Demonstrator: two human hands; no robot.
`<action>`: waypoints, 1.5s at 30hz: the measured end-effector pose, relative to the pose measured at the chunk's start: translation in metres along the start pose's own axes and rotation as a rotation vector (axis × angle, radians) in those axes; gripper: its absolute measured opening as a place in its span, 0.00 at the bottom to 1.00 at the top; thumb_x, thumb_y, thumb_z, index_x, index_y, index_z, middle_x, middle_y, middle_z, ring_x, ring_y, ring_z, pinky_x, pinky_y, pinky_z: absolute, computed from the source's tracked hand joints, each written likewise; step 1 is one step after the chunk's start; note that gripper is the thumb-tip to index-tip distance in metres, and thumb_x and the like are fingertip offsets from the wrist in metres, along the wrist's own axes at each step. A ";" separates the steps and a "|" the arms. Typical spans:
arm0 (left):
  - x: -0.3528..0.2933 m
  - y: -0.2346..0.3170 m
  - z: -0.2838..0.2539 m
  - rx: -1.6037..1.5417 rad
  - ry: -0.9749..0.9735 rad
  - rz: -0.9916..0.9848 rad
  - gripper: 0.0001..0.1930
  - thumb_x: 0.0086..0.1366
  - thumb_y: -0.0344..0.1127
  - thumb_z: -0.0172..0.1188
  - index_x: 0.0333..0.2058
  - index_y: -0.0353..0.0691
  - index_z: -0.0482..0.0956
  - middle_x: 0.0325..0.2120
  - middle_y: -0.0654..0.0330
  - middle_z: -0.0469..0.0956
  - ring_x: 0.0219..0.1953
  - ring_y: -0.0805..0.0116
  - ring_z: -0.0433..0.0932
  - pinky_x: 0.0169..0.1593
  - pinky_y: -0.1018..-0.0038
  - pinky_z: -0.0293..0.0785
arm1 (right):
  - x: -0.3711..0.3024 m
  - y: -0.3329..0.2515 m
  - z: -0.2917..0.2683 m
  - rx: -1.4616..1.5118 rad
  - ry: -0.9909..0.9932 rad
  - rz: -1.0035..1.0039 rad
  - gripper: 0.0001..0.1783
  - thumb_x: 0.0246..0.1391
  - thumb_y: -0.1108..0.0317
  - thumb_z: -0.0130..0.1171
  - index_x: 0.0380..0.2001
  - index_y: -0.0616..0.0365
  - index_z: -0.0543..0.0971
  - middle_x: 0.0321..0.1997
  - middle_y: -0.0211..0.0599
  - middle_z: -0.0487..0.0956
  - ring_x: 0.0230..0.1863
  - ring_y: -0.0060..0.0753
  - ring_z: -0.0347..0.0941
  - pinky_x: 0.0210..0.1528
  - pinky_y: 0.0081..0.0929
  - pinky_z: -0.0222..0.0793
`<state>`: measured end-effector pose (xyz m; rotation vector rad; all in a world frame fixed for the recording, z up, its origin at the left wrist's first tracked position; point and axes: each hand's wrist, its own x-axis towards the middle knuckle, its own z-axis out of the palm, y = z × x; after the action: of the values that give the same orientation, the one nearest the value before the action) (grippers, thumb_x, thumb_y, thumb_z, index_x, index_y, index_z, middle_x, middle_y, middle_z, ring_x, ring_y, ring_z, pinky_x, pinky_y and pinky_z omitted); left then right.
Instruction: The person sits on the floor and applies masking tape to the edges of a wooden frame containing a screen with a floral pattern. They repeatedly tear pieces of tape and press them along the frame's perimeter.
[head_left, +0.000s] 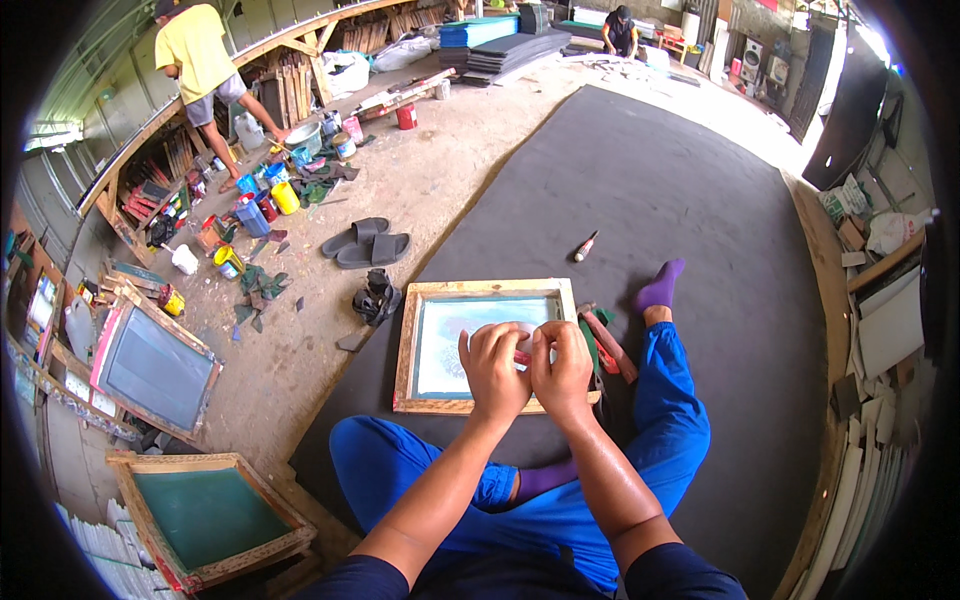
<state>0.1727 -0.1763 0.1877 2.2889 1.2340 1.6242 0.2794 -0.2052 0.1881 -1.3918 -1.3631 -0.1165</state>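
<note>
Left hand [497, 362] and right hand [563, 368] meet, fingers curled, apparently pinching a small red thing [522, 357] (mostly hidden) | below: wooden-framed screen [445, 335] on dark mat [640, 180] | progress: handling seems under way; what is done or left, cannot tell | beyond screen: small bottle [585, 247] lying untouched

I can read no words or numbers anywhere in my view. At the right edge of the frame, greenish marks on a white sack [846, 200] are too small for me to make out, as is the label on a yellow can [228, 262] at left; the faint dark pattern on the framed screen [440, 345], near centre, yields no legible lettering.
</note>
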 end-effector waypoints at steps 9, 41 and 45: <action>-0.012 -0.027 0.011 -0.306 -0.027 -0.298 0.06 0.59 0.26 0.72 0.36 0.32 0.86 0.34 0.54 0.84 0.36 0.57 0.83 0.42 0.66 0.79 | -0.013 0.018 -0.008 0.095 -0.117 -0.020 0.11 0.60 0.72 0.64 0.46 0.60 0.81 0.52 0.51 0.82 0.54 0.56 0.77 0.58 0.46 0.71; -0.044 -0.120 -0.010 -0.865 -0.498 -1.051 0.11 0.63 0.36 0.75 0.36 0.32 0.89 0.28 0.59 0.86 0.31 0.73 0.82 0.41 0.74 0.78 | -0.025 0.073 -0.019 0.197 -0.628 -0.047 0.27 0.38 0.77 0.73 0.47 0.62 0.80 0.44 0.46 0.83 0.48 0.52 0.82 0.52 0.39 0.77; -0.048 -0.132 -0.021 -0.855 -0.389 -1.086 0.09 0.65 0.35 0.74 0.34 0.34 0.90 0.26 0.60 0.86 0.28 0.75 0.81 0.38 0.76 0.79 | -0.017 0.083 -0.025 0.045 -0.723 -0.123 0.30 0.37 0.70 0.74 0.50 0.54 0.82 0.42 0.43 0.84 0.46 0.51 0.81 0.55 0.44 0.74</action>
<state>0.0760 -0.1257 0.0964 1.0003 1.0423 0.9165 0.3505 -0.2090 0.1352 -1.3651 -2.0266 0.3709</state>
